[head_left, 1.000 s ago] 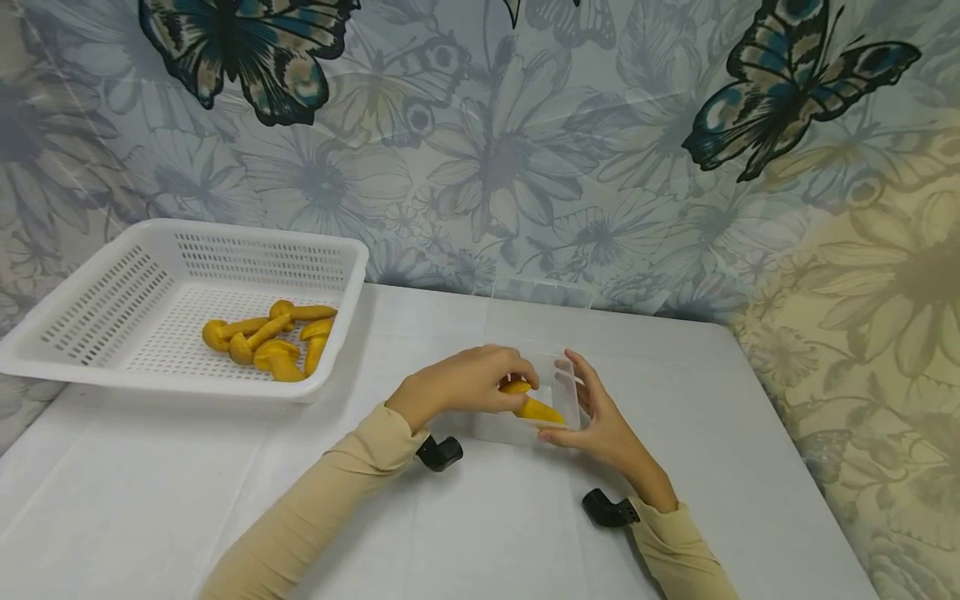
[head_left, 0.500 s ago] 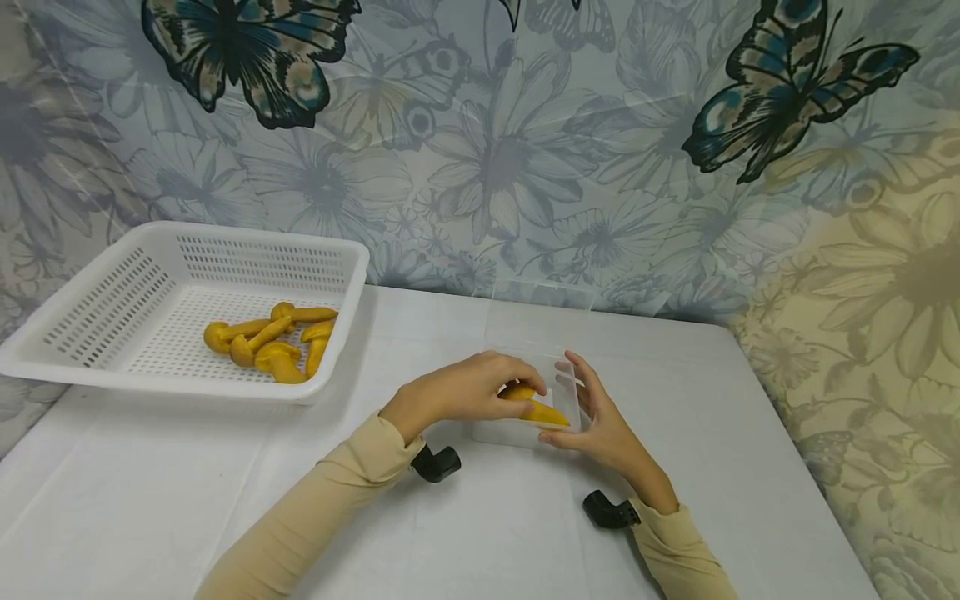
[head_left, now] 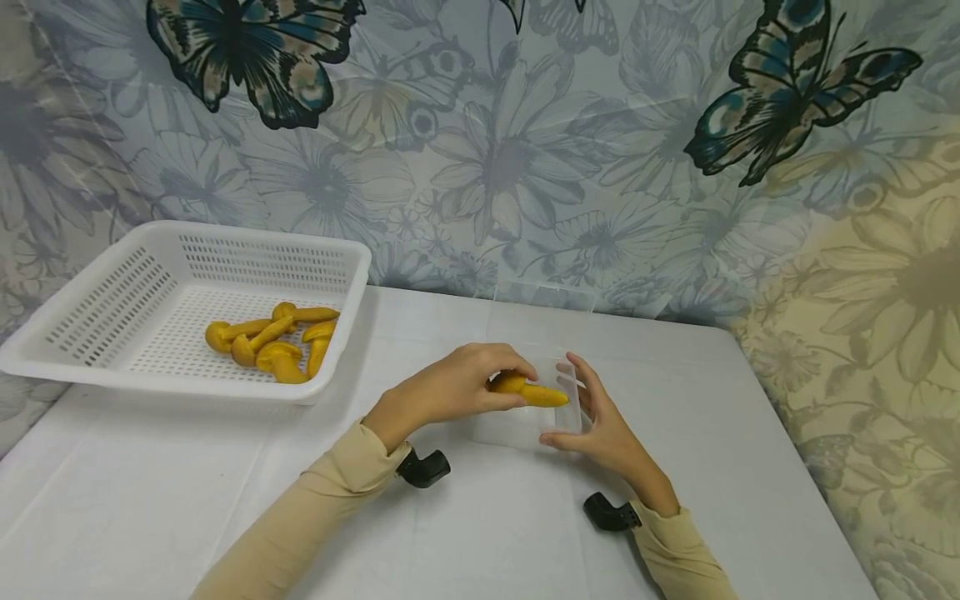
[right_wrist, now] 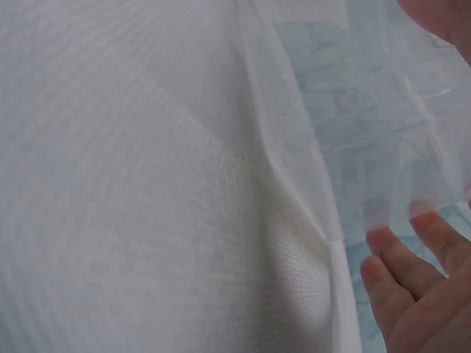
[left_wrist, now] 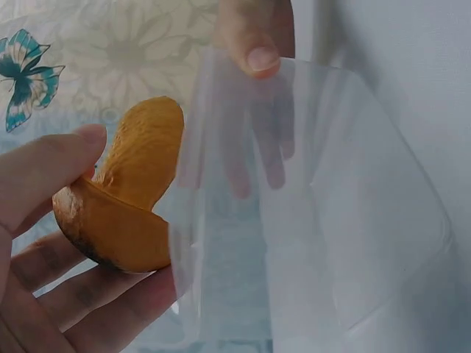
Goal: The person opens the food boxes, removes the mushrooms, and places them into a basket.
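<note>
My left hand [head_left: 457, 383] pinches a yellow-orange toy mushroom [head_left: 547, 397] between thumb and fingers, over the open clear plastic box [head_left: 498, 432]. In the left wrist view the mushroom [left_wrist: 143, 173] shows its thick stem and a cap with a dark, brownish edge, beside the box wall [left_wrist: 353, 213]. My right hand [head_left: 603, 425] grips the box's right end, its thumb at the near side and its fingers around the far side. In the right wrist view those fingers [right_wrist: 405, 272] press against the clear plastic [right_wrist: 375, 147].
A white perforated basket [head_left: 97, 372] stands at the left on the white-covered table [head_left: 187, 492], with several similar mushrooms [head_left: 262, 333] in its right part. A clear panel [head_left: 543, 296] stands behind the box. The patterned wall [head_left: 480, 142] borders the table's back.
The mushroom in my left hand has risen from low in the box and turned, so its stem now lies nearly level, pointing right. My right hand stays on the box.
</note>
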A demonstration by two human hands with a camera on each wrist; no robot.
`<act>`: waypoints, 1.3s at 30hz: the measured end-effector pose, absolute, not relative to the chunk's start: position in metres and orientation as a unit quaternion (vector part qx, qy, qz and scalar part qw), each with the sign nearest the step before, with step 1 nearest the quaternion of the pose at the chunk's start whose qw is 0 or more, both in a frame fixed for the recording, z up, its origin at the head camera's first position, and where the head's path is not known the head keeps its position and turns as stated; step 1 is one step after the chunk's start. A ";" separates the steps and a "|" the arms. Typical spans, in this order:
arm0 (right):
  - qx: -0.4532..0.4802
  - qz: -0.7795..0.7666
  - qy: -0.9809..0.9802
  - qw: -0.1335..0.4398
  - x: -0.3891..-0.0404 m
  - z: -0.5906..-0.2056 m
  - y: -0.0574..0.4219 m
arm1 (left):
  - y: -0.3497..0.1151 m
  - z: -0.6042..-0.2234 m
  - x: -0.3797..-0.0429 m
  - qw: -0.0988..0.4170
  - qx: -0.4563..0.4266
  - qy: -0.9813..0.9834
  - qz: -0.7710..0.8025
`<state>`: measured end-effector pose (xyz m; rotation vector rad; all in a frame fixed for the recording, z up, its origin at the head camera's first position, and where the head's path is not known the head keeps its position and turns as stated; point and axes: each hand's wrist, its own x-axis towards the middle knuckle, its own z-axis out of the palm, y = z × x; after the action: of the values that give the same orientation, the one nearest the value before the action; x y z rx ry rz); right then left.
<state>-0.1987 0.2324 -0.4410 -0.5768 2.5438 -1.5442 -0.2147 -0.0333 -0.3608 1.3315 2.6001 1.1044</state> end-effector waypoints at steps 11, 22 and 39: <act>-0.182 -0.508 0.840 0.054 -0.197 -0.441 0.232 | -0.066 -0.352 -0.208 -0.033 0.388 0.842 0.372; -0.183 -0.507 0.841 0.055 -0.197 -0.439 0.233 | -0.103 -0.349 -0.202 -0.073 0.344 0.863 0.363; -0.182 -0.508 0.840 0.058 -0.198 -0.439 0.232 | -0.157 -0.351 -0.193 -0.166 0.273 0.880 0.352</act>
<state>-0.1980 0.2318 -0.4390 -0.5523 2.5454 -1.5399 -0.1934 -0.1572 -0.3506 0.9619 3.1003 1.2395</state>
